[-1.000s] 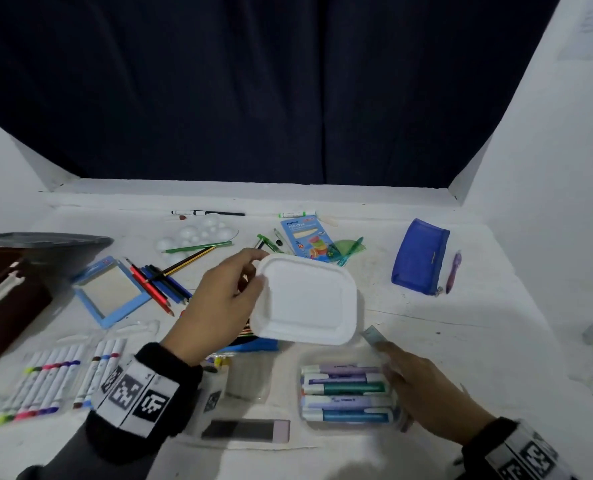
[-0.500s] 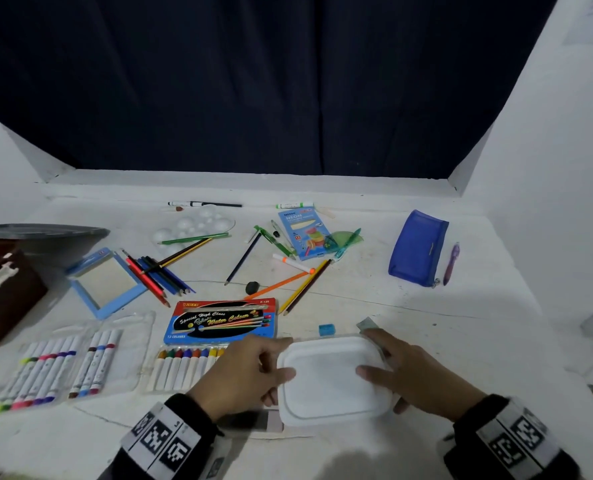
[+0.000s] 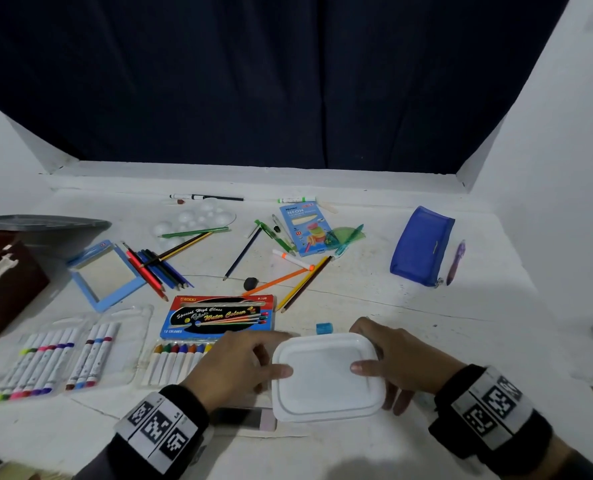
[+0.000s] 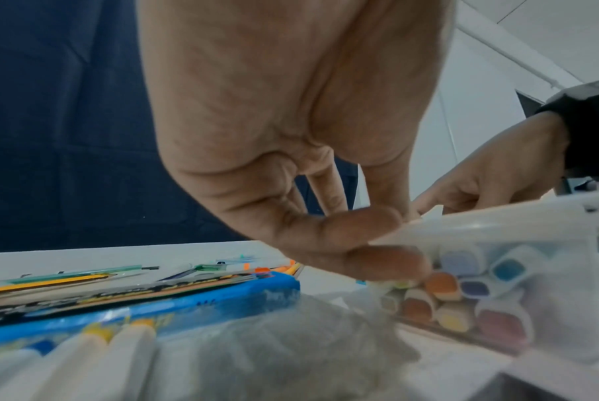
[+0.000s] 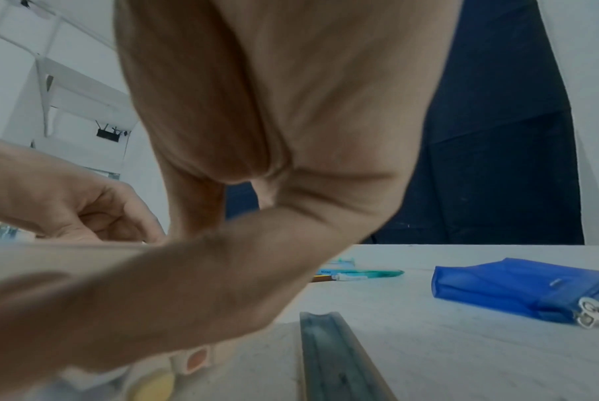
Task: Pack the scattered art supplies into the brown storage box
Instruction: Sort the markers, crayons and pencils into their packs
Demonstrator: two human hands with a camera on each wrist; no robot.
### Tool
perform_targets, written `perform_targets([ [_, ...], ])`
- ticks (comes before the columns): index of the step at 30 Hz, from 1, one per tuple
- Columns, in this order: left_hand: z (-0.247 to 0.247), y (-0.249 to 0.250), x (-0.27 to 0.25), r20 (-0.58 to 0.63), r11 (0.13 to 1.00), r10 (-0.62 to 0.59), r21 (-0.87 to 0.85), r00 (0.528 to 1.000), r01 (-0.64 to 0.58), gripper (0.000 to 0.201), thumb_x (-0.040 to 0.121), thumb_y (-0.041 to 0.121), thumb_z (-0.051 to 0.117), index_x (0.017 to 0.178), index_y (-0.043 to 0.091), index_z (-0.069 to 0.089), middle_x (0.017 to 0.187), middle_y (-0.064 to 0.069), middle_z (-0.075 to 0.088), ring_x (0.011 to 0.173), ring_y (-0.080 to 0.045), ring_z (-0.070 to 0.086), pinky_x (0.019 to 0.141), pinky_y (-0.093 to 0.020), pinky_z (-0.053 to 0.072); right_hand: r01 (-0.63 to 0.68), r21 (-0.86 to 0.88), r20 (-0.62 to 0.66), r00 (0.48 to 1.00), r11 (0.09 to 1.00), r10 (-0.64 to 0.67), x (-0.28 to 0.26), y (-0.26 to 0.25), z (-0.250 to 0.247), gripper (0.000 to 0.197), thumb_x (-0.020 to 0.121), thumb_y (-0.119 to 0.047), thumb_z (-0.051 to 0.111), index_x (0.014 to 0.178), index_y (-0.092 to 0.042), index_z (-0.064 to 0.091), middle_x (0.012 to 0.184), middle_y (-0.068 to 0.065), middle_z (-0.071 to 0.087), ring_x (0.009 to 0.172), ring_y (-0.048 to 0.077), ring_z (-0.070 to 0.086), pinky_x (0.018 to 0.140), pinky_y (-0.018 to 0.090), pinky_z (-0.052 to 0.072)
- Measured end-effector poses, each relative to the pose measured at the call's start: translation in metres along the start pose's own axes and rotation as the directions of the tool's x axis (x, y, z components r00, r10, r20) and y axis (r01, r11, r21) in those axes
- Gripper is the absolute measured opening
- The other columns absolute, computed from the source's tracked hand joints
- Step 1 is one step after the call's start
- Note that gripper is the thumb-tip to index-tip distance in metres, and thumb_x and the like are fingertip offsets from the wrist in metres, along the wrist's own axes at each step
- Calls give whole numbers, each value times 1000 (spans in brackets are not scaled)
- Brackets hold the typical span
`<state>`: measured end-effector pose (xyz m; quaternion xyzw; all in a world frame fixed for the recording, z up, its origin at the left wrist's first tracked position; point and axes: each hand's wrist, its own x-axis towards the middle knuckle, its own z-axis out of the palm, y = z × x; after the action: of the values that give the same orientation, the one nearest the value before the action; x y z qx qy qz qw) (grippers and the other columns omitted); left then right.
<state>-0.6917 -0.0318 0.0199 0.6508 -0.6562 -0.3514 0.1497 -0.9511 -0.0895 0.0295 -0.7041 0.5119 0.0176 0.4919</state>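
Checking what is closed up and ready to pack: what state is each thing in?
marker tub: lid on, both hands pressing it
left hand: gripping tub edge
right hand: gripping tub edge
brown storage box: open
blue pouch: lying flat
watercolour box: closed

Seen from head height, looking forward and down across the white bench point(image 3: 409, 341) toward a dark curtain point(image 3: 271, 81), both hands close at the bottom edge. From the left wrist, low and very near, looking along the left hand point(image 4: 291, 135) to the clear marker box point(image 4: 480, 285), the right hand point(image 4: 490, 173) just beyond. From the right wrist, equally low and close, facing past the right hand's thumb point(image 5: 188, 285) toward the blue pouch point(image 5: 521, 287) and curtain. Shared by all three: the lidded box and both hands; by head and right wrist, the pouch.
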Motion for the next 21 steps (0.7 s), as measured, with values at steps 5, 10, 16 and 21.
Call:
perform_targets([
  [5,9,0,-10,-22,992,-10,-126,1000,8,46,89,33,70,129,50,55,78,9,70,62,-10,69,58,-19,56,17,42,-11,1000,999,-16,2,3,2,34,92,-35,63,117,-29,41,98,7,67,59,25,71,55,39,61],
  [10,14,-5,-24,44,979,-26,-199,999,34,54,89,31,72,132,53,49,92,4,69,76,-11,72,73,-26,60,67,83,-106,993,994,-58,0,11,8,31,91,-30,66,115,-32,47,96,6,66,60,27,71,49,37,59],
  [16,23,-13,-34,33,914,-63,-400,997,71,66,83,18,78,137,43,50,82,-6,64,75,-23,75,80,-32,60,118,73,-163,981,990,-105,5,22,17,40,88,-32,68,121,-37,46,106,-5,61,81,26,69,50,36,60],
  [21,24,-16,-32,13,892,-48,-449,999,48,54,82,16,81,130,33,62,76,-3,59,71,-27,74,77,-35,60,141,53,-190,973,989,-129,4,21,19,42,90,-32,65,125,-36,43,106,-9,59,86,19,65,49,34,59],
])
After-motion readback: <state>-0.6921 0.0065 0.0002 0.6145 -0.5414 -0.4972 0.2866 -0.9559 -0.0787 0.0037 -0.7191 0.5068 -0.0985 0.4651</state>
